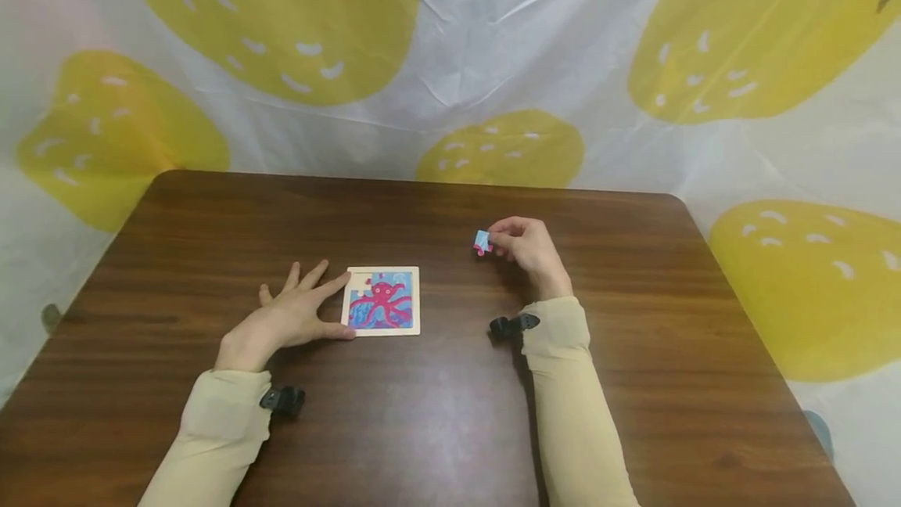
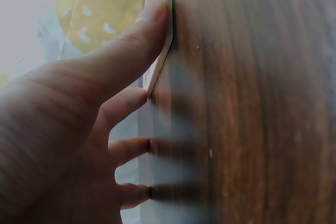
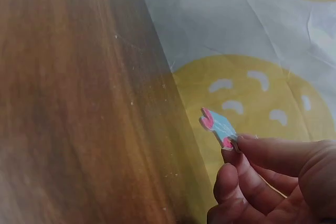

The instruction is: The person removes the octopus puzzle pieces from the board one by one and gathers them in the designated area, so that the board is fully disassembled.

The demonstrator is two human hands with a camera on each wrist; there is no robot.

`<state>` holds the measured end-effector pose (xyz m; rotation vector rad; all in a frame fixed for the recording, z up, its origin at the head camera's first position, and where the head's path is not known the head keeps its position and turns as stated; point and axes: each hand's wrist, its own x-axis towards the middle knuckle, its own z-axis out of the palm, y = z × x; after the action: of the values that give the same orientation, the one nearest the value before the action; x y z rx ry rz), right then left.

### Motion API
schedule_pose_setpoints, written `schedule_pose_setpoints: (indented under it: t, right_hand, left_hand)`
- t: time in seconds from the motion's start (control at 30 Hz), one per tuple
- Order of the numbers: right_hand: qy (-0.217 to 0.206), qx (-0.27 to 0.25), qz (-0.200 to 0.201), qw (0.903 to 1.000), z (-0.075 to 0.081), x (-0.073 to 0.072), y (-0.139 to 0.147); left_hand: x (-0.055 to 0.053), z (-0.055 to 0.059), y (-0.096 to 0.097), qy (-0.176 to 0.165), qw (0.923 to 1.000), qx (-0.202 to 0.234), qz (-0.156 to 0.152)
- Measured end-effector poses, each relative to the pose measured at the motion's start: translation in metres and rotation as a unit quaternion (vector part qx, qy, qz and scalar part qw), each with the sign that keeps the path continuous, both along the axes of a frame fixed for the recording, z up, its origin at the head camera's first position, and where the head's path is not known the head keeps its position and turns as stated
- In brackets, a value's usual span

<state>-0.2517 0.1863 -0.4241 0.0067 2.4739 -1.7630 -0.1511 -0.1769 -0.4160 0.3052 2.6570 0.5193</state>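
Observation:
A small square jigsaw puzzle (image 1: 383, 300) with a pale wooden frame shows a pink octopus on blue. Bare wood shows in its upper left corner, where there is a gap in the picture. My left hand (image 1: 285, 318) is spread on the table to its left, the thumb at the frame's lower left corner and the index finger at the upper left. In the left wrist view the thumb (image 2: 139, 38) overlaps the frame's edge. To the right, my right hand (image 1: 524, 249) pinches a light blue and pink puzzle piece (image 3: 220, 128) between thumb and fingers, above the table.
The dark wooden table (image 1: 422, 429) has rounded far corners. Behind it and at the sides hangs a white cloth (image 1: 464, 45) with big yellow fruit shapes. A black strap device (image 1: 283, 400) sits on the left wrist, another (image 1: 512, 325) on the right.

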Motion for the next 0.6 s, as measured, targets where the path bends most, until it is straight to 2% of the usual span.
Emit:
schedule_pose_setpoints:
  t: [0.33,0.6]
  right_hand:
    - [-0.046,0.007,0.008,0.9989,-0.0047,-0.0021,-0.0034]
    - [-0.03,0.056,-0.005,0.9979,-0.0047,-0.0006,-0.0087]
  left_hand:
    - [0.0015,0.0028,-0.0037,-0.001,1.0,-0.002,0.001]
    - [0.0019,-0.0002,-0.0033,0.0,1.0,0.0,0.004]
